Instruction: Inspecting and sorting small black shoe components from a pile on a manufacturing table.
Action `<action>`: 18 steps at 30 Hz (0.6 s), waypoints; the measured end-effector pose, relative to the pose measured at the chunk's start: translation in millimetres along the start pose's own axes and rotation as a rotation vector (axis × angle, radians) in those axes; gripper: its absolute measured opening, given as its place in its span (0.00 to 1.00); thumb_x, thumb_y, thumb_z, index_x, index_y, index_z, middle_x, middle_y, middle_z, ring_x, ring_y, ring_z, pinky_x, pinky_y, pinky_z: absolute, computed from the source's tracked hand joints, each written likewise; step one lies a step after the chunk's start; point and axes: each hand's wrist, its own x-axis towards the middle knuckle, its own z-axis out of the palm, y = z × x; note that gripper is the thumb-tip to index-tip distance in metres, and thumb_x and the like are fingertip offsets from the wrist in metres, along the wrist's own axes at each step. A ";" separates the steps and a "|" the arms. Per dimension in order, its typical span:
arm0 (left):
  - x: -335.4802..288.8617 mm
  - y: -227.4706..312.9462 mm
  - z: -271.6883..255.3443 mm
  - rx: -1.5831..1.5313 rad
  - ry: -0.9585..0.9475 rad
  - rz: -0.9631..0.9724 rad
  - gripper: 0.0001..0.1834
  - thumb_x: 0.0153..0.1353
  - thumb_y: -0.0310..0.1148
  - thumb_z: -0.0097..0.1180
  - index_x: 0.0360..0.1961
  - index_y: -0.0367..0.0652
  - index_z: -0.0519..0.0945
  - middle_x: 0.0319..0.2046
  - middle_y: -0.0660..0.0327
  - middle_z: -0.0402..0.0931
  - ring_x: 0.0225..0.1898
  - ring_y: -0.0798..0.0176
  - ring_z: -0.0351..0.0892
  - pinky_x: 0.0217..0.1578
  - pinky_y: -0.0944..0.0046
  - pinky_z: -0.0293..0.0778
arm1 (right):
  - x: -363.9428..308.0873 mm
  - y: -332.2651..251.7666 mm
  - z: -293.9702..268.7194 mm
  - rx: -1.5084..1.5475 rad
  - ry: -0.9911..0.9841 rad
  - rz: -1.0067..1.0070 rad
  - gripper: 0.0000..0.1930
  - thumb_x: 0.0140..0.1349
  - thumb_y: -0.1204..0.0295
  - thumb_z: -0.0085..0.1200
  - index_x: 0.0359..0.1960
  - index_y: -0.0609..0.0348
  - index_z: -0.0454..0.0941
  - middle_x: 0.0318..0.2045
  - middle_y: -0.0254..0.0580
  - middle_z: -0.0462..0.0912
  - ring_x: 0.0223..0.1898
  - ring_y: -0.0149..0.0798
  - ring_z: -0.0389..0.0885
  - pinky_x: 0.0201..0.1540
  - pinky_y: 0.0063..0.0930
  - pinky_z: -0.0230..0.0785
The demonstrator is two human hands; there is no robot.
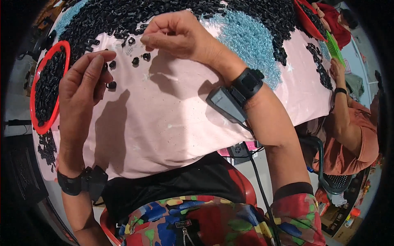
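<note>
My left hand (84, 78) is raised over the left part of the table, thumb and fingers closed around a small black plastic part (105, 66) that shows only partly. Further right and farther off, my right hand (176, 35) has its fingers curled in a pinch; whatever they hold is too small to make out. Between the hands, a few loose black plastic parts (135, 60) lie on the pink cloth (164, 110). Beside them sits a little group of thin clear or metallic pieces (129, 51).
A large heap of black parts (111, 18) spreads along the far side, with a pile of shiny light-blue small pieces (250, 45) at right. A red-rimmed tray (33, 92) of black parts stands left. Another person's arm (341, 102) reaches a green basket (334, 47) at right.
</note>
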 end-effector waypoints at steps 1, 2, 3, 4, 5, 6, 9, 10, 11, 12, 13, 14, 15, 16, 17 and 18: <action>-0.1 1.8 1.4 -0.032 -0.052 0.058 0.14 0.76 0.38 0.54 0.54 0.43 0.84 0.30 0.72 0.78 0.27 0.83 0.67 0.27 0.79 0.61 | 1.0 1.7 -3.8 0.062 -0.006 0.054 0.11 0.70 0.66 0.61 0.38 0.63 0.85 0.30 0.34 0.88 0.33 0.22 0.83 0.38 0.17 0.77; 2.3 0.7 3.1 -0.171 -0.073 -0.011 0.15 0.76 0.39 0.54 0.55 0.43 0.83 0.31 0.72 0.78 0.27 0.83 0.67 0.27 0.80 0.61 | 2.4 3.2 -6.4 0.096 0.013 0.000 0.09 0.67 0.68 0.62 0.35 0.62 0.86 0.29 0.35 0.88 0.32 0.23 0.84 0.37 0.19 0.77; 4.0 -2.5 5.0 -0.310 -0.090 -0.086 0.16 0.76 0.40 0.54 0.56 0.44 0.83 0.32 0.72 0.79 0.27 0.83 0.68 0.27 0.81 0.61 | 2.4 4.4 -8.7 0.075 0.046 0.056 0.08 0.64 0.69 0.64 0.33 0.62 0.87 0.28 0.35 0.88 0.31 0.23 0.84 0.35 0.21 0.77; 4.9 -7.0 6.7 -0.392 -0.156 -0.055 0.16 0.75 0.39 0.55 0.57 0.44 0.82 0.36 0.70 0.81 0.28 0.83 0.72 0.28 0.83 0.65 | 4.5 5.5 -5.9 0.206 0.051 -0.042 0.09 0.63 0.68 0.65 0.33 0.62 0.87 0.27 0.33 0.87 0.31 0.22 0.82 0.35 0.20 0.76; 5.5 -12.5 8.4 -0.391 -0.151 -0.066 0.16 0.75 0.39 0.55 0.57 0.44 0.82 0.36 0.70 0.81 0.28 0.83 0.72 0.28 0.83 0.65 | 3.3 5.7 -9.2 0.370 -0.025 0.117 0.06 0.66 0.71 0.61 0.34 0.61 0.83 0.25 0.25 0.81 0.24 0.16 0.70 0.25 0.14 0.61; 7.9 -17.0 9.8 -0.431 -0.202 -0.078 0.16 0.75 0.39 0.55 0.58 0.44 0.81 0.39 0.68 0.82 0.30 0.82 0.74 0.30 0.83 0.68 | 2.9 5.7 -10.4 0.389 -0.039 0.114 0.07 0.68 0.71 0.60 0.33 0.60 0.82 0.23 0.23 0.78 0.22 0.15 0.67 0.23 0.13 0.57; 18.1 -26.0 16.6 -0.544 -0.338 -0.046 0.18 0.74 0.37 0.56 0.61 0.43 0.78 0.43 0.63 0.84 0.35 0.79 0.79 0.34 0.80 0.74 | -6.9 3.4 -11.1 0.289 0.013 0.123 0.08 0.65 0.68 0.63 0.33 0.60 0.84 0.24 0.27 0.80 0.25 0.18 0.72 0.27 0.17 0.63; 20.7 -25.6 19.2 -0.625 -0.365 -0.084 0.18 0.74 0.35 0.56 0.61 0.42 0.78 0.43 0.62 0.84 0.35 0.78 0.80 0.34 0.79 0.75 | -5.5 1.9 -10.2 0.230 0.056 0.046 0.10 0.60 0.66 0.67 0.35 0.61 0.87 0.27 0.33 0.87 0.30 0.23 0.81 0.34 0.21 0.74; 23.7 -22.8 19.0 -0.654 -0.348 -0.138 0.17 0.74 0.34 0.55 0.61 0.41 0.77 0.44 0.61 0.84 0.35 0.77 0.81 0.34 0.79 0.75 | -3.9 -1.4 -10.9 0.058 0.079 0.054 0.09 0.59 0.66 0.67 0.35 0.59 0.87 0.26 0.34 0.86 0.28 0.24 0.79 0.32 0.22 0.71; 23.2 -19.6 20.7 -0.778 -0.364 -0.175 0.16 0.74 0.33 0.55 0.59 0.40 0.77 0.44 0.60 0.84 0.35 0.77 0.81 0.34 0.79 0.75 | -4.2 -5.8 -7.6 0.057 0.109 0.070 0.09 0.58 0.67 0.67 0.35 0.58 0.87 0.27 0.36 0.86 0.28 0.24 0.78 0.31 0.22 0.69; 22.7 -16.6 22.4 -0.845 -0.330 -0.251 0.14 0.74 0.31 0.54 0.58 0.39 0.77 0.45 0.60 0.84 0.36 0.76 0.81 0.35 0.79 0.76 | -0.5 -9.4 -7.5 -0.009 0.109 -0.012 0.08 0.59 0.67 0.65 0.35 0.58 0.87 0.29 0.34 0.87 0.30 0.23 0.78 0.32 0.21 0.69; 20.1 -12.7 22.9 -0.938 -0.319 -0.293 0.13 0.74 0.30 0.54 0.57 0.39 0.77 0.46 0.59 0.84 0.37 0.75 0.81 0.36 0.78 0.76 | -1.3 -14.4 -3.4 0.127 0.143 0.053 0.07 0.61 0.68 0.65 0.35 0.58 0.87 0.30 0.30 0.86 0.31 0.21 0.77 0.32 0.20 0.68; 16.8 -9.8 24.3 -1.033 -0.313 -0.316 0.12 0.74 0.30 0.53 0.56 0.39 0.77 0.47 0.58 0.83 0.38 0.74 0.82 0.37 0.78 0.76 | -1.4 -18.6 -1.7 0.187 0.150 0.153 0.06 0.62 0.70 0.65 0.36 0.58 0.88 0.30 0.26 0.85 0.31 0.18 0.75 0.32 0.18 0.66; 19.3 -8.3 21.9 -1.022 -0.320 -0.343 0.12 0.75 0.30 0.53 0.56 0.39 0.76 0.48 0.58 0.83 0.39 0.73 0.82 0.38 0.77 0.76 | -2.7 -22.9 -1.6 0.208 0.134 0.208 0.07 0.63 0.71 0.66 0.39 0.59 0.88 0.30 0.25 0.85 0.31 0.17 0.73 0.32 0.15 0.64; 21.0 -7.5 20.1 -1.017 -0.334 -0.375 0.12 0.75 0.30 0.53 0.56 0.39 0.76 0.48 0.57 0.83 0.40 0.73 0.82 0.39 0.76 0.76 | -3.1 -25.6 -0.9 0.216 0.128 0.187 0.07 0.64 0.73 0.65 0.41 0.60 0.88 0.28 0.24 0.83 0.30 0.16 0.71 0.31 0.14 0.62; 21.7 -7.7 18.2 -1.054 -0.354 -0.368 0.12 0.75 0.30 0.52 0.56 0.39 0.75 0.49 0.57 0.83 0.40 0.71 0.83 0.41 0.74 0.77 | -4.7 -27.9 -0.1 0.237 0.127 0.280 0.07 0.64 0.75 0.65 0.41 0.61 0.88 0.29 0.25 0.83 0.30 0.16 0.70 0.32 0.13 0.63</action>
